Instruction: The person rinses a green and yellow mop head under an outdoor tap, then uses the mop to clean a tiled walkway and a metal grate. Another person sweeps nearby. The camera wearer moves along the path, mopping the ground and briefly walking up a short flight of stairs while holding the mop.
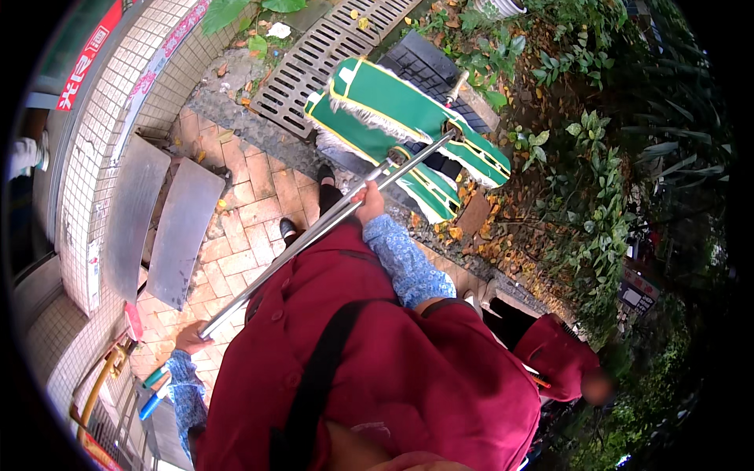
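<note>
Two flat dust mops with metal poles lie across my front. My right hand grips the poles near the mop heads, and my left hand is closed on their far ends at lower left. The upper green mop head with yellow edging and white fringe partly overlaps the lower green mop head. Both heads are over the metal drain grate and the edge of the planting bed. The metal poles run side by side, close together.
Two metal panels lean by the tiled wall. Orange paving lies below. Plants and fallen leaves fill the bed at right. Another person in a dark red top stands at lower right. Blue and green handles show near my left sleeve.
</note>
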Tool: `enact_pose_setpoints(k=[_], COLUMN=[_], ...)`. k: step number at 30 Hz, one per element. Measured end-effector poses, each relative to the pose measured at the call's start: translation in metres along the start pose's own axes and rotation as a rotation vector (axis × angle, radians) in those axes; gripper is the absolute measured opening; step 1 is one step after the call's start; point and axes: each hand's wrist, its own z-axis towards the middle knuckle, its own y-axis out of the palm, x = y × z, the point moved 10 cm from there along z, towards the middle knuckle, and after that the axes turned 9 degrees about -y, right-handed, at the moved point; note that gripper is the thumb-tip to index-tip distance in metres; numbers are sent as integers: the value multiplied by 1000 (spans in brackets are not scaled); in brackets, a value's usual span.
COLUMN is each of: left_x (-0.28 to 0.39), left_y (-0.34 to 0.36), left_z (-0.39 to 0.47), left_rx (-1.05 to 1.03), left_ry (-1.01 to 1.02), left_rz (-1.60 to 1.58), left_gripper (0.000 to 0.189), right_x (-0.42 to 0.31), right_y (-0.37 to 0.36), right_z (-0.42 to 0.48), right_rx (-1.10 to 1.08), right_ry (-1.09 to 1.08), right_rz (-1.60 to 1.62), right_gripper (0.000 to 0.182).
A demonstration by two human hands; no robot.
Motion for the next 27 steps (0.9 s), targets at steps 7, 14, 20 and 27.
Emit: enact_pose_setpoints(k=[7,14,20,27], left_x=[-19,32,50,78], left_y=[-25,-121,-158,-194], left_z=[-28,-76,-72,-63], left_rx=[-207,211,388,417], left_ry=[-64,-170,-115,-84], left_rz=[-11,404,619,692], left_gripper=[33,20,20,21], right_x=[66,107,95,81], right_y=[-6,-16,-7,-5], right_z=[-45,-74,-83,-93], right_rx=[-12,70,96,79], right_ry=[138,212,220,267], right_rz=[169,280,324,338], right_gripper=[17,16,23,30])
